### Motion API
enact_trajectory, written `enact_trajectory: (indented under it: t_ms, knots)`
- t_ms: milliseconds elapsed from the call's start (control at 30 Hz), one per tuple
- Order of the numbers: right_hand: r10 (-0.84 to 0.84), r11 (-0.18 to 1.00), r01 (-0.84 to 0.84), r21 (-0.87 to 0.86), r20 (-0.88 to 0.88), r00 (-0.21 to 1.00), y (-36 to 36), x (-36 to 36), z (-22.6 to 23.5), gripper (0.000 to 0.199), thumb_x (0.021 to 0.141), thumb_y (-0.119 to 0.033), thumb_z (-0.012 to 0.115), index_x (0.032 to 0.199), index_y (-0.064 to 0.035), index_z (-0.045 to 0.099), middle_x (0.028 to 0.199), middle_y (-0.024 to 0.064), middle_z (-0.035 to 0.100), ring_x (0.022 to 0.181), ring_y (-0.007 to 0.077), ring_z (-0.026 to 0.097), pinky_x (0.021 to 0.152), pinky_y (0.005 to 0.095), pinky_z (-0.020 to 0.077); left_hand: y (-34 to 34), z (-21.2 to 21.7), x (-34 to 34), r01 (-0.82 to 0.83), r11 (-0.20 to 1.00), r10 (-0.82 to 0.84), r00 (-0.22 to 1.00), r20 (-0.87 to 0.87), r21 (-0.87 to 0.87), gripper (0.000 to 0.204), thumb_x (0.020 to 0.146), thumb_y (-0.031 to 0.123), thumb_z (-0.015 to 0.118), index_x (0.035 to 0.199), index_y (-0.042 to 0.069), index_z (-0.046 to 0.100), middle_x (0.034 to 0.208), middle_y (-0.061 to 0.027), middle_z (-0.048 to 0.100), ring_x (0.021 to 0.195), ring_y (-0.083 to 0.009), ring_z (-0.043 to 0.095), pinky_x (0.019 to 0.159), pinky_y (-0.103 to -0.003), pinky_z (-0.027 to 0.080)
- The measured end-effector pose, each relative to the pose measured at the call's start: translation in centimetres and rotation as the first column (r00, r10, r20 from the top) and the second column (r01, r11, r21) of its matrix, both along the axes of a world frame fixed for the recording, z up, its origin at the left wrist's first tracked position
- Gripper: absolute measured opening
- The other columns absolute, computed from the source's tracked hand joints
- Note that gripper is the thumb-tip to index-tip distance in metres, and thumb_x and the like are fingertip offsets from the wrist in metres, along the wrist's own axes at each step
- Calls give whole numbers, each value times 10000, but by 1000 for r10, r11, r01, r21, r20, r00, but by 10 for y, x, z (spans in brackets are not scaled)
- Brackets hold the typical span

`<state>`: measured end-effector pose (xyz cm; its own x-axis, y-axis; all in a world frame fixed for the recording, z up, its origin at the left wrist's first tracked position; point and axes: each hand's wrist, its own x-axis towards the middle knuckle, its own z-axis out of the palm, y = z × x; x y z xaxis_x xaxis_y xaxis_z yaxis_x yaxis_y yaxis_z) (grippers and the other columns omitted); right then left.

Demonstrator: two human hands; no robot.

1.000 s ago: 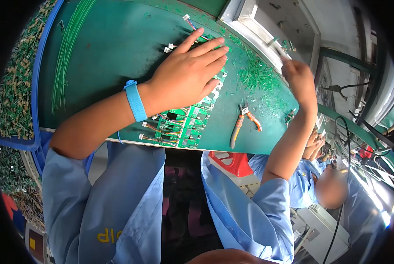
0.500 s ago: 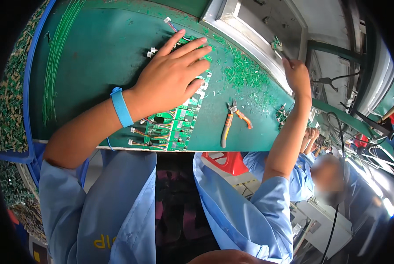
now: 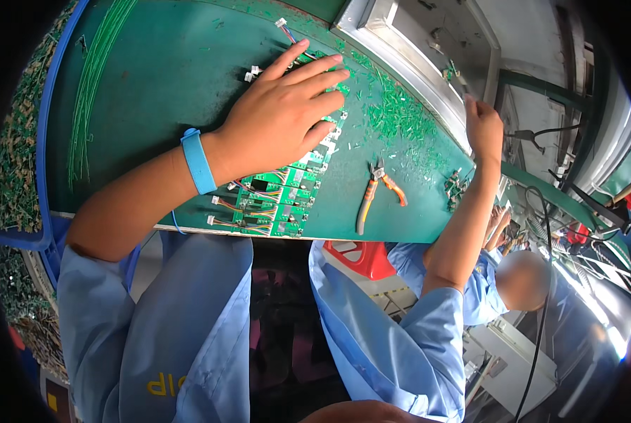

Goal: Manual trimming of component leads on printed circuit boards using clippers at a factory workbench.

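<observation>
My left hand (image 3: 280,113) lies open, fingers spread, across a row of joined green circuit boards (image 3: 287,204) and hides their far part. Short wire bundles with white plugs stick out from the boards' left side. At the upper right, my right hand (image 3: 484,130) is closed with its fingertips over the metal-framed recess (image 3: 400,63). From those fingertips reaches a thin piece with something small and green near its end, too small to make out. Diagonal cutters (image 3: 369,197) with orange and grey handles lie between the hands, jaws apart, touched by neither.
Cut green bits (image 3: 396,116) litter the mat along the metal frame. Small loose parts (image 3: 456,189) lie near my right forearm. Long green wires (image 3: 93,84) lie at left, beside a blue-rimmed bin (image 3: 45,141). A co-worker in a blue sleeve (image 3: 481,289) sits at right.
My right hand has moved slightly right and down, still closed. The view has shifted a little; my left hand stays spread on the boards.
</observation>
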<state>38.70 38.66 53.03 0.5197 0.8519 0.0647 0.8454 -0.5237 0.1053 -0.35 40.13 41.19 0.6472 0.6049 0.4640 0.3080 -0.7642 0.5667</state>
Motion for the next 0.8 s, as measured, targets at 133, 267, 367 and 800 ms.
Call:
enact_trajectory:
  t_ms: [133, 267, 367, 800]
  knots:
    - [109, 991, -136, -17, -503, 857, -18, -12, 7, 396, 1101, -342, 679, 1006, 25, 794, 924, 106, 747, 817, 218, 659, 735, 371, 527, 2, -4, 1, -36, 999, 36, 997, 67, 0, 109, 971, 129, 742, 1059, 69, 716, 1486, -103, 714, 1571, -305, 525, 1396, -586, 236]
    - [195, 921, -388, 27, -896, 399, -57, -83, -15, 299, 1110, -206, 705, 908, 13, 720, 854, 16, 608, 778, 130, 503, 703, 301, 425, 2, -2, -2, 13, 1000, -10, 996, 90, -26, 26, 965, 108, 738, 971, 84, 730, 1397, -75, 745, 1547, -301, 547, 1393, -589, 245]
    - [168, 893, -449, -27, -906, 390, -58, -104, -30, 363, 1117, -192, 714, 811, -12, 637, 813, -2, 550, 751, 129, 461, 690, 299, 406, 4, -3, -2, 25, 999, -21, 994, 111, -33, 49, 963, 97, 735, 915, 91, 731, 1340, -58, 760, 1533, -298, 559, 1392, -591, 250]
    - [71, 855, -353, -379, -589, 805, -59, -167, 13, 415, 1101, -277, 713, 794, -1, 675, 669, 76, 580, 583, 223, 455, 597, 396, 440, 0, -1, 1, -14, 1000, 17, 993, 118, -23, 138, 955, 70, 729, 821, 92, 711, 1231, -28, 770, 1503, -292, 582, 1395, -580, 256]
